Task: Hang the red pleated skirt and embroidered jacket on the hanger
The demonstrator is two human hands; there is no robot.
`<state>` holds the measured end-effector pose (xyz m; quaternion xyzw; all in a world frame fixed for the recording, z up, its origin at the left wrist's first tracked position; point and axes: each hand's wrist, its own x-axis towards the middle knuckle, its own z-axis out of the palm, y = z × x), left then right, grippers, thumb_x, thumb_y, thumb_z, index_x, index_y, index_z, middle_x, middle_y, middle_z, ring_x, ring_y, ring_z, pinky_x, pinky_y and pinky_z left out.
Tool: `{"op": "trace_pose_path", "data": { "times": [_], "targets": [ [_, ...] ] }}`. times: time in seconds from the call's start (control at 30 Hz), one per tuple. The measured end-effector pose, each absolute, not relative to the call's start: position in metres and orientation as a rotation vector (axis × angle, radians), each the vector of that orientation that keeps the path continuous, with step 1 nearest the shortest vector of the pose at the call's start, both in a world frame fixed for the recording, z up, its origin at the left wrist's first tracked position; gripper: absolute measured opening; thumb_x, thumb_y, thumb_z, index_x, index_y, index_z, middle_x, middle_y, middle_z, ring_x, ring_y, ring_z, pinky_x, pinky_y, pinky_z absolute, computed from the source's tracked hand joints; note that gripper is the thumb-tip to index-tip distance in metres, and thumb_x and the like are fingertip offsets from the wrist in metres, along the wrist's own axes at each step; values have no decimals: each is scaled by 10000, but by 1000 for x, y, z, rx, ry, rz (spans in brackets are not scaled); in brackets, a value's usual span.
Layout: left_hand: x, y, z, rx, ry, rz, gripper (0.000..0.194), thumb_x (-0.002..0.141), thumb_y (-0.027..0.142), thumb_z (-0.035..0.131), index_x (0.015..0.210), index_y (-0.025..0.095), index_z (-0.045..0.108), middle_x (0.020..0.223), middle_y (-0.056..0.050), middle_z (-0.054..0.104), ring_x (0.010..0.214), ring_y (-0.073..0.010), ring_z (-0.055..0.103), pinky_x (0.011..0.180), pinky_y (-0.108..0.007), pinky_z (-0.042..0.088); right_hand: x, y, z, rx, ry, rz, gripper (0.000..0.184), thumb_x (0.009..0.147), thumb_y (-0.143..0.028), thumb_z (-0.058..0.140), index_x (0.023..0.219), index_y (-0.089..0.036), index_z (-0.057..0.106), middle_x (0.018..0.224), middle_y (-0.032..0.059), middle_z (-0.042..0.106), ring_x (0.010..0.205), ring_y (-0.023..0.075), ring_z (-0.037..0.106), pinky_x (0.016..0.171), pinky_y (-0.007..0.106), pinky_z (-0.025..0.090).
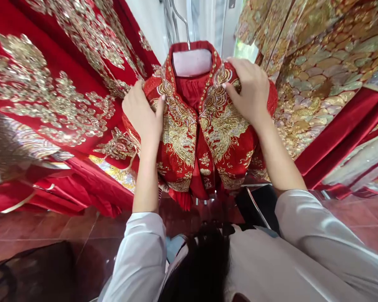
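Note:
A red jacket [176, 144] with gold embroidery and a stand-up collar hangs in front of me on a hanger [188, 31], whose metal hook rises out of the neck opening. Over its left shoulder lies my left hand [143, 107], thumb on the front embroidery and fingers curled behind the cloth. My right hand [248, 88] grips the other shoulder in the same way, its thumb near the collar trim. The fingertips of both hands are partly hidden behind the shoulders. A pale label or lining patch [192, 63] shows inside the collar.
Red garments with gold sequins [50, 88] hang close on the left. Gold, scale-patterned garments [321, 84] with red bands hang on the right. Below is a reddish tiled floor [103, 235], with a dark bag-like object [38, 272] at the lower left.

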<state>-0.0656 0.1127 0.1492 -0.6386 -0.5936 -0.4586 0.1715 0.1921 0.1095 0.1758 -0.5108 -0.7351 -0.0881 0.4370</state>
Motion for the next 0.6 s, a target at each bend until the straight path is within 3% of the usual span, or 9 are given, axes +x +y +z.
{"op": "trace_pose_path", "data": {
  "times": [0.1,0.2,0.3,0.37,0.5,0.6],
  "targets": [
    [-44,89,107,-1781,-1694,-1305,813,889,618,390,1465,70,218,1538,-144,202,1449,-262,73,1181,-436,37,167,85,115,-1344,-1611,-369,530,917,-371,389,1419,-203,355,1515,117,259,1450,296,98,1142,561,167],
    [-18,66,34,-1824,-1859,-1252,904,781,673,518,1437,87,308,1524,-214,200,1441,-367,11,1149,-570,23,141,63,34,-1468,-1624,-372,608,866,-444,464,1395,-161,365,1501,172,236,1439,347,66,1094,633,149],
    [-8,53,-37,-1862,-2018,-1216,710,818,477,584,1363,53,418,1475,-275,258,1416,-392,148,1136,-576,109,135,54,-28,-1535,-1616,-346,546,851,-344,486,1346,-125,413,1470,216,258,1403,352,174,1073,603,226],
    [-13,48,-66,-1827,-2061,-1296,590,845,368,552,1325,39,455,1423,-280,339,1373,-369,273,1125,-529,218,144,55,-47,-1502,-1573,-295,464,860,-229,415,1306,-107,444,1398,222,365,1339,303,324,1054,517,323],
    [-28,33,-87,-1945,-2120,-1436,446,920,288,393,1325,121,475,1174,-178,564,1045,-250,589,912,-377,484,159,51,-42,-1368,-1523,-142,370,819,-149,344,1150,-113,505,1055,158,600,989,228,584,882,384,479],
    [-19,14,-93,-2078,-2030,-1484,398,923,333,407,1253,159,545,971,-117,609,858,-211,617,777,-312,519,149,28,-27,-1259,-1547,-81,312,790,-151,364,1071,-147,498,873,96,618,780,201,600,731,325,506]
  ]
}}
